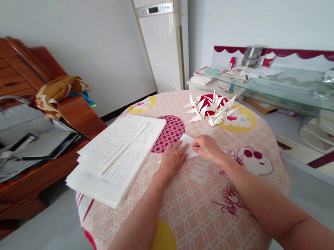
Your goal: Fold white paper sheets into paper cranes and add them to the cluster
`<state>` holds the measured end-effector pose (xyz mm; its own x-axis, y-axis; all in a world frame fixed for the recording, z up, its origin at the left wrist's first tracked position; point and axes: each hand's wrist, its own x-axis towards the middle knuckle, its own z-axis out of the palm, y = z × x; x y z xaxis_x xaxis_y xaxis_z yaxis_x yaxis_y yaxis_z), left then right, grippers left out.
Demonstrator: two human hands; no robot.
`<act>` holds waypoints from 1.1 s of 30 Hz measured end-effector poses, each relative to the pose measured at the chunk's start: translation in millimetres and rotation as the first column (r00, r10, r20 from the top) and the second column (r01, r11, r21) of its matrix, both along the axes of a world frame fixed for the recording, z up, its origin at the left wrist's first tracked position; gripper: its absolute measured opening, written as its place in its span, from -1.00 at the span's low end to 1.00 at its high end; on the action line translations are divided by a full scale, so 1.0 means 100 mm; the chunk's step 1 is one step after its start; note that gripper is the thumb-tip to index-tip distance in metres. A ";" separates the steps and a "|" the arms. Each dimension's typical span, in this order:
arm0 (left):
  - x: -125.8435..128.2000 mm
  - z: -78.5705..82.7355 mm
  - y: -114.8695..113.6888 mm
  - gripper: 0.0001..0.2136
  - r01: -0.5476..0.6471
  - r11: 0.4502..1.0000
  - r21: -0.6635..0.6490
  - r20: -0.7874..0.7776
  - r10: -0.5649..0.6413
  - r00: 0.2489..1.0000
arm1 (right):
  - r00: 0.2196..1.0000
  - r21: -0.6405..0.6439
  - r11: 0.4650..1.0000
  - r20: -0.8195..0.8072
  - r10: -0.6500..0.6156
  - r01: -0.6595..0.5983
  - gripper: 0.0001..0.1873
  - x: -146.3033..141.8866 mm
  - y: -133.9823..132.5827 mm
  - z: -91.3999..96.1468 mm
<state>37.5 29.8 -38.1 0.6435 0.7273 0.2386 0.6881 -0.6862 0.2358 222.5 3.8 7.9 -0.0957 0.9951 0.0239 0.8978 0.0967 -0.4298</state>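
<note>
A small piece of folded white paper (187,140) lies on the patterned tablecloth, between my two hands. My left hand (172,158) rests flat on its left edge with the fingers stretched out. Curled at the paper's right side, my right hand (206,146) pinches that edge between thumb and fingers. Several white folded paper cranes (211,108) stand in a cluster beyond my right hand. To the left of my left hand is a stack of printed paper sheets (118,156).
The round table (193,204) wears a pink cloth. At left stands a wooden bench (74,117) with a bag (16,117) and a blanket (59,92). A glass-topped cabinet (293,95) is at right, a tall white air conditioner (161,51) behind.
</note>
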 end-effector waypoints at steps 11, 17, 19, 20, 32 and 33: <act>0.00 -0.02 0.01 -0.63 -0.001 0.999 0.039 -0.024 0.002 1.000 | 0.992 -0.215 0.972 -0.107 0.071 -0.092 -0.89 0.00 0.01 -0.07; -0.01 -0.02 0.00 -0.61 -0.005 1.000 0.019 -0.035 0.006 0.999 | 0.996 -0.327 0.943 -0.080 0.040 -0.064 -0.89 0.26 0.02 -0.01; -0.01 -0.03 0.01 -0.61 -0.011 1.000 0.012 -0.030 0.011 0.999 | 0.997 -0.362 0.931 -0.078 0.024 -0.051 -0.89 0.34 0.03 0.01; -0.01 -0.03 0.01 -0.61 -0.014 1.000 0.007 -0.025 0.014 1.000 | 0.996 -0.389 0.920 -0.083 0.017 -0.048 -0.89 0.39 0.03 0.02; 0.17 0.00 -0.13 -0.51 -0.204 0.978 -0.052 0.103 0.209 0.973 | 0.997 -0.453 0.890 -0.027 -0.069 0.050 -0.86 0.88 -0.04 0.18; 0.19 0.01 -0.14 -0.51 -0.217 0.975 -0.053 0.110 0.221 0.969 | 0.995 -0.400 0.915 -0.054 -0.080 0.052 -0.87 0.85 -0.04 0.18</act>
<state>56.4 15.6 -37.5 0.4377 0.8580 0.2687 0.7875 -0.5101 0.3460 307.4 -0.4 26.1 -0.0419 0.9276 -0.3713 0.8634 -0.1534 -0.4806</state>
